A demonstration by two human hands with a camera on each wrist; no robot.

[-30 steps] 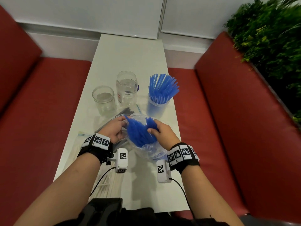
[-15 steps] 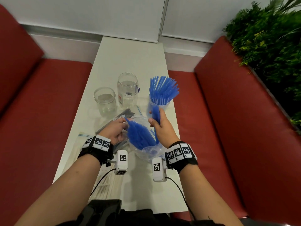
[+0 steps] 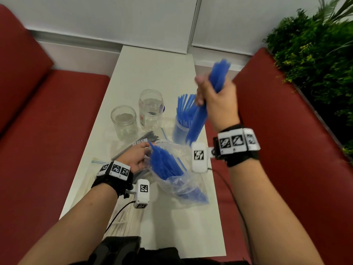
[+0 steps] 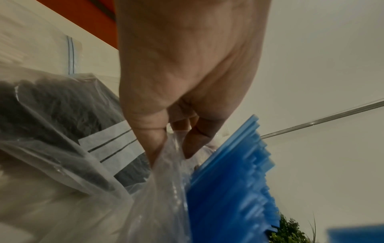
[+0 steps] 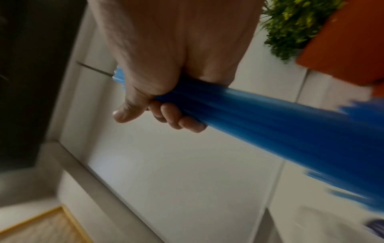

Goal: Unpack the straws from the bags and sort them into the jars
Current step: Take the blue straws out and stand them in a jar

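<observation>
Over the white table, the right hand is clenched around a bundle of blue straws, held up in the air above the jar of blue straws. Left hand pinches the rim of the clear bag, which has more blue straws poking out. Two empty jars stand just beside the full one, and a bag of dark straws lies by the left hand.

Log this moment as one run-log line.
right hand: grips blue straw bundle, lifted above bag | left hand: pinches clear bag rim | blue-straw jar: partly filled
</observation>
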